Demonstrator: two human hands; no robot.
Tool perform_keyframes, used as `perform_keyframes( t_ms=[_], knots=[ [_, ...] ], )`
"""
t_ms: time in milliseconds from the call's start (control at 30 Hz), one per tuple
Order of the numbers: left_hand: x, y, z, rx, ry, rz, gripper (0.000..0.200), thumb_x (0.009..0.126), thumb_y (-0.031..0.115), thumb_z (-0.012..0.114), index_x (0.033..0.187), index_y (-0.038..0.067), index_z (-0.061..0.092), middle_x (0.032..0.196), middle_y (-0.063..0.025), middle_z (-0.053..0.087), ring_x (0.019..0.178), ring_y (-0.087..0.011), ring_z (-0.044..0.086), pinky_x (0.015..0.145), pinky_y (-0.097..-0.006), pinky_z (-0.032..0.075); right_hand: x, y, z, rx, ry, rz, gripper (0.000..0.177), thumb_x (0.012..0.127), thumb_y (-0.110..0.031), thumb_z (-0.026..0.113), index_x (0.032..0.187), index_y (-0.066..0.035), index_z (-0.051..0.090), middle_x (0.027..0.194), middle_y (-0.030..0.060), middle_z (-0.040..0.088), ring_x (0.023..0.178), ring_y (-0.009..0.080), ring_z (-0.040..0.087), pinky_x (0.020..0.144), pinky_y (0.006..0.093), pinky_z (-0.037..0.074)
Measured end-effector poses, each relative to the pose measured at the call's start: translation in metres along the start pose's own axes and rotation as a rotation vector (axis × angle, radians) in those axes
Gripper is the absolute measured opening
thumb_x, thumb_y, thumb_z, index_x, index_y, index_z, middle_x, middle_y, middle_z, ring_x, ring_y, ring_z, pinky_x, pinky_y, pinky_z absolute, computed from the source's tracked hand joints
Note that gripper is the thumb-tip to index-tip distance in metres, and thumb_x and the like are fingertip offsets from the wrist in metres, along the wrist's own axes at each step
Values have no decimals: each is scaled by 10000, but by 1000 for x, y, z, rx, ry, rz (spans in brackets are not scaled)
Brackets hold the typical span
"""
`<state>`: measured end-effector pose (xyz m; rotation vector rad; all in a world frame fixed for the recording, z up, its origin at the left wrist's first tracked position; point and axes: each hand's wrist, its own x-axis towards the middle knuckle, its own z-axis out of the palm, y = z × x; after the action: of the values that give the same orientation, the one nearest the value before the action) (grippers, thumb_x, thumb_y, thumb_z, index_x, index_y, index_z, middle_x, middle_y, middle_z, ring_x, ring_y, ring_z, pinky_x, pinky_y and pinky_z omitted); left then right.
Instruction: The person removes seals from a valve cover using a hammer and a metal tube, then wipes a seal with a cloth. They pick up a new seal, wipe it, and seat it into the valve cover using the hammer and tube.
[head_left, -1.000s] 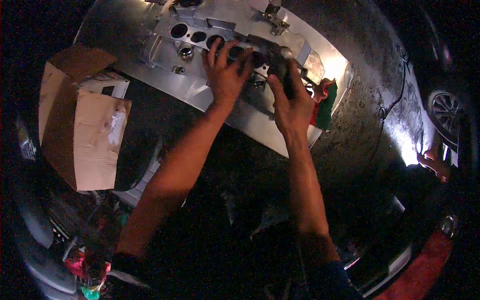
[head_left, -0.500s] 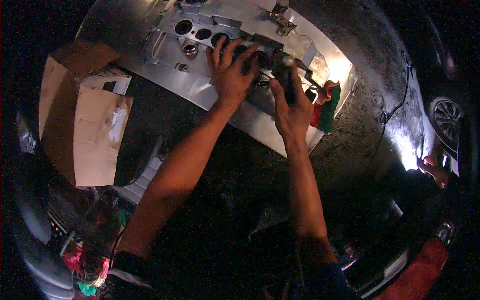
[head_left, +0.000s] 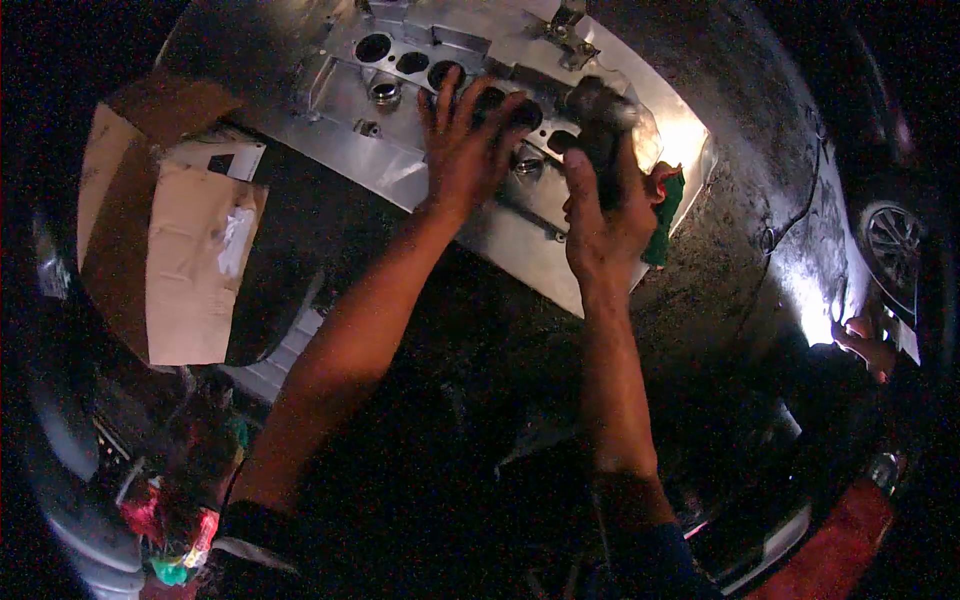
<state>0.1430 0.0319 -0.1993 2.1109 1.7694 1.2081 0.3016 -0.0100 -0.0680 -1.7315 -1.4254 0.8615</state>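
A silvery metal part (head_left: 345, 92) with a row of round dark openings lies at the top of the view on a pale metal sheet (head_left: 540, 265). My left hand (head_left: 465, 150) rests over the part, fingers spread across its openings and holding nothing. To its right, my right hand (head_left: 612, 225) is closed around a dark, rounded object (head_left: 600, 105), smeared by motion, whose kind I cannot make out. That object is over the right end of the part. A green and red cloth (head_left: 660, 225) lies just beyond my right hand, partly hidden by it.
An open cardboard box (head_left: 195, 280) stands at left. Red and green wrappers (head_left: 175, 570) are at lower left. On the right, another person's hand (head_left: 870, 350) is beside a bright light, near a car wheel (head_left: 892, 235). A thin cable (head_left: 790, 220) lies on the dark ground.
My right hand has moved right with the dark object, uncovering more of the metal part between my hands. The left hand has stayed about where it was.
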Motion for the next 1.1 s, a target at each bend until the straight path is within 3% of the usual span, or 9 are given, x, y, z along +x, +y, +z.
perform_keyframes(
  t_ms=[100,167,200,267,433,733,967,1100],
  knots=[
    [3,4,-1,35,-36,-4,391,929,324,731,1318,298,703,1512,-65,490,1502,-421,312,1175,-764,172,-2,0,-1,81,7,-77,673,990,-293,719,1579,-100,456,1259,216,723,1101,289,735,950,396,560],
    [1,1,1,31,-32,-10,385,934,327,724,1317,294,704,1512,-68,485,1503,-429,309,1173,-771,173,3,26,11,-57,61,-269,664,991,-306,717,1569,-94,466,1251,222,722,1101,328,736,939,412,569],
    [1,-1,3,29,-27,-10,382,936,328,721,1316,292,704,1512,-69,482,1503,-432,307,1171,-774,173,5,27,12,-194,-42,-162,656,997,-323,708,1561,-88,471,1238,227,724,1105,352,732,933,422,574],
    [-1,-3,5,39,-36,-6,375,941,332,715,1313,286,706,1507,-75,480,1502,-439,306,1171,-778,171,8,28,8,-161,-52,-68,639,1001,-341,702,1540,-67,494,1219,226,733,1090,335,739,938,421,568],
    [-4,-1,2,46,-62,-18,376,953,351,701,1323,284,697,1498,-74,481,1510,-435,290,1174,-778,166,-1,4,-4,-7,68,-39,627,998,-341,713,1507,-29,523,1219,210,740,1070,305,741,962,403,551],
    [0,-5,4,38,-41,-8,397,924,376,732,1309,285,697,1486,-63,489,1511,-416,292,1185,-764,166,-1,8,0,70,-19,28,668,995,-290,717,1583,-110,456,1214,178,747,1089,259,732,964,378,555],
    [0,-3,5,42,-42,-13,402,915,351,741,1311,290,702,1496,-45,514,1509,-416,306,1190,-759,166,3,33,10,-126,-71,-110,680,992,-308,714,1593,-142,443,1230,197,736,1073,310,748,925,401,576],
    [-1,-6,5,36,-29,-7,385,915,325,741,1297,282,713,1502,-27,517,1513,-416,301,1192,-760,156,3,1,-1,-106,-75,-115,680,998,-322,707,1593,-134,437,1254,207,724,1108,326,735,947,403,571]
  ],
)
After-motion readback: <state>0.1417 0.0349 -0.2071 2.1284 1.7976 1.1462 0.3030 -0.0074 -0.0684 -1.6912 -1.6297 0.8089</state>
